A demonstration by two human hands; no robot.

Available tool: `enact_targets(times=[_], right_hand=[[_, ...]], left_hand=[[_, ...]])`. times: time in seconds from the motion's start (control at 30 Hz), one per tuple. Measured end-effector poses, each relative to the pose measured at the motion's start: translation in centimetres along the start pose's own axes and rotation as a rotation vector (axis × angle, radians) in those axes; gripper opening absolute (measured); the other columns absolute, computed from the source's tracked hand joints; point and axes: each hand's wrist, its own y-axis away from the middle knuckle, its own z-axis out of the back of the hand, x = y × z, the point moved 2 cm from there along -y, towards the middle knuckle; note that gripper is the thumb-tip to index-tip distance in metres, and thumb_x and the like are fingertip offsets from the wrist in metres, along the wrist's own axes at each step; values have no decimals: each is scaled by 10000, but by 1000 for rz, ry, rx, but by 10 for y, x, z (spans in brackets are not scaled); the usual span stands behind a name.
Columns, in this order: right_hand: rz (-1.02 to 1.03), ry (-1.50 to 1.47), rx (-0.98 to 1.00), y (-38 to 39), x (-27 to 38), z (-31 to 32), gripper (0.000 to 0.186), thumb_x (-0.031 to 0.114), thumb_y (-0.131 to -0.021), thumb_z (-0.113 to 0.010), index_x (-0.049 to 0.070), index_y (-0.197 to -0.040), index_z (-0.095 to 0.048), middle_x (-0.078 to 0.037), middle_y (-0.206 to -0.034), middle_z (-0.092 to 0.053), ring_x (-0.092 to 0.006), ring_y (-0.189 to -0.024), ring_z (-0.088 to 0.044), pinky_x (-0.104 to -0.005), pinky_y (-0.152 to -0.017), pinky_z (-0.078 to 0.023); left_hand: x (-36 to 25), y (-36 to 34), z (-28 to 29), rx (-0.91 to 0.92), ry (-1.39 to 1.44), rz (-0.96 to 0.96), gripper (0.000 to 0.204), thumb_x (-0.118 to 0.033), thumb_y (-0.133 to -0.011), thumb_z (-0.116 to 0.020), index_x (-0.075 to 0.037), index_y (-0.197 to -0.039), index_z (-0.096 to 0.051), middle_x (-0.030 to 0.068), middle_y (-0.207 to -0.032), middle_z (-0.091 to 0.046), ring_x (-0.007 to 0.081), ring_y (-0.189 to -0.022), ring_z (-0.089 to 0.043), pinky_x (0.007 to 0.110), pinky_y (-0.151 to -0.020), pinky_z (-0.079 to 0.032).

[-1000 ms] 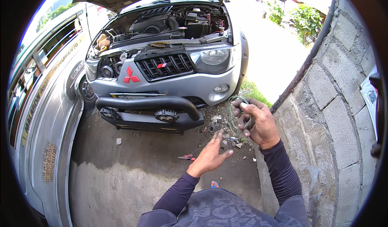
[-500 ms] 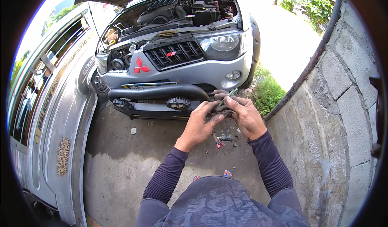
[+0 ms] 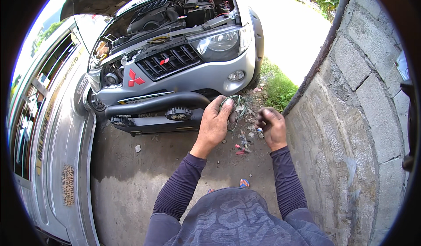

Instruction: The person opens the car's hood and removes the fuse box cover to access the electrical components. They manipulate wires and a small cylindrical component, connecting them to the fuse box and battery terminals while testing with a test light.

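Note:
A loose coil of thin green wire [image 3: 237, 99] is pinched between the thumb and fingers of my left hand [image 3: 213, 122], with its loops sticking out to the right. Apart from it, my right hand [image 3: 272, 130] is raised beside the wall with its fingers curled in. Whether a wire end lies in those fingers is too small to tell. Both hands are in front of the bumper of a silver pickup-like vehicle [image 3: 228, 78], whose hood is up over the engine. Below the hands, small red and black parts [image 3: 242, 148] lie on the ground.
A concrete block wall [image 3: 337, 127] rises close on my right. To the left stands a long metal-bodied vehicle [image 3: 66, 154]. The black bumper bar [image 3: 162, 101] juts toward me at knee level. Small stones and grass [image 3: 278, 88] lie near the front wheel.
My hands were together around the bunched green wire and have come apart. The right hand has moved right and down, while the wire, now spread into loops, stays in the left. The view has shifted.

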Motion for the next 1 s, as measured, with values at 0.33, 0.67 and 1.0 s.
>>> enact_targets(times=[0.33,0.67,1.0], right_hand=[[-54,171,140,12,-9,-3,260,242,-1037,-665,4,-1076,-764,36,-727,-610,-73,-658,-532,-243,-618,-440],[-41,636,264,18,53,-69,242,202,-989,-714,4,-1115,-773,4,-845,-693,-62,-760,-561,-246,-684,-465],[-138,431,320,10,52,-114,270,206,-974,-747,-28,-1108,-737,36,-801,-646,-20,-674,-492,-212,-557,-374]], left_hand=[[-30,2,29,-15,14,90,243,-235,-1033,-672,4,-1078,-692,-17,-878,-669,44,-775,-572,226,-709,-490],[-22,35,62,-31,335,153,211,-184,-1067,-571,9,-1124,-634,62,-996,-677,146,-873,-684,342,-840,-610],[-30,57,67,158,372,138,286,-123,-1027,-533,63,-1224,-623,140,-1124,-692,213,-1032,-684,375,-954,-568]])
